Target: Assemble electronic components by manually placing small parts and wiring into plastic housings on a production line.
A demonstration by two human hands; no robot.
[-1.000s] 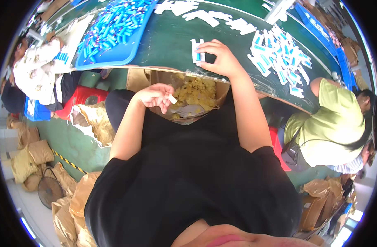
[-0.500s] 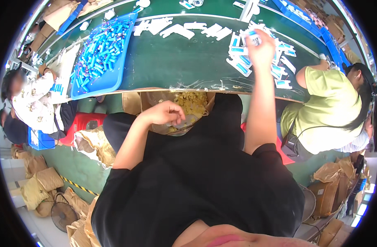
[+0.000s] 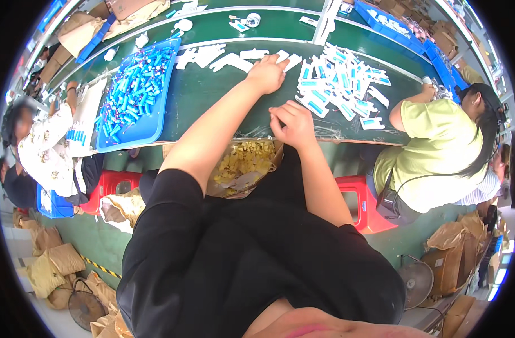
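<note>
Up on the green belt [image 3: 212, 96], the left hand [image 3: 267, 73] is stretched far out, fingers curled down onto a white strip [image 3: 280, 56] at the end of a scattered row of white strips [image 3: 224, 56] lying along the belt's far side. Whether it has pinched the strip or only presses on it, I cannot tell; the knuckles hide the fingertips. The right hand [image 3: 294, 124] sits at the belt's near edge, fingers bent loosely, thumb and forefinger close together, nothing visible between them. Just beyond it on the belt lies a pile of white-and-blue pieces [image 3: 339, 84], near the left hand too. A blue tray [image 3: 156, 121] of small blue tubes rests on the belt well to the left of both hands. Below the belt's near edge, against the person's lap, hangs a box of yellow scraps [image 3: 243, 163]. At the belt's right end a co-worker in a yellow-green shirt [image 3: 437, 152] sits on a red stool [image 3: 370, 208].
</note>
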